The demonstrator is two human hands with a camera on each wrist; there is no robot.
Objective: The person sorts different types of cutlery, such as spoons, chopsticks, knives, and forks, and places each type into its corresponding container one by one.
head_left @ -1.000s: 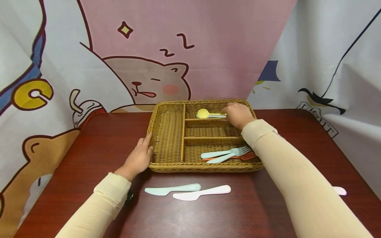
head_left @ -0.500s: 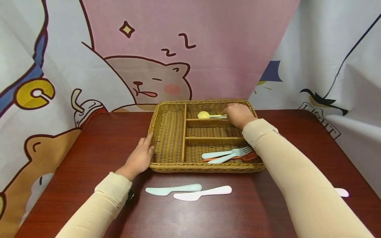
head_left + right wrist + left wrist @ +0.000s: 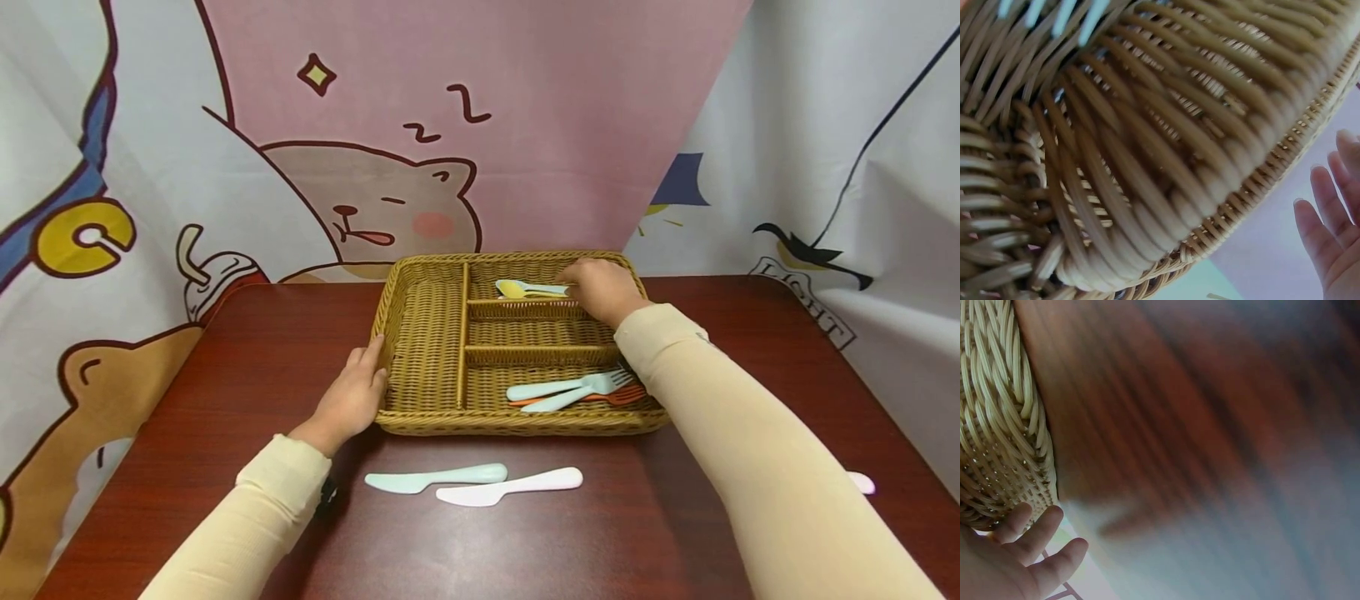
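My right hand [image 3: 603, 292] reaches into the back right compartment of a wicker cutlery tray [image 3: 462, 333]. It pinches the handle end of a yellow spoon [image 3: 513, 289]; the fingertips are largely hidden. A pale blue spoon [image 3: 543, 287] lies right behind the yellow one, its handle end also running under the hand. In the right wrist view the other fingers [image 3: 1329, 206] stretch out beyond the wicker rim. My left hand [image 3: 348, 404] rests with straight fingers [image 3: 1038, 537] against the tray's left side.
Pale blue forks [image 3: 600, 383] and an orange fork [image 3: 628, 394] lie in the front right compartment. On the table [image 3: 300, 333] before the tray are a mint knife [image 3: 450, 477] and a white knife [image 3: 525, 486]. A pinkish handle end [image 3: 862, 482] shows beyond the right sleeve.
The yellow spoon has turned and shifted slightly toward the front, so more of the pale blue spoon shows behind it. My right hand stays nearly in place; the left hand has not moved.
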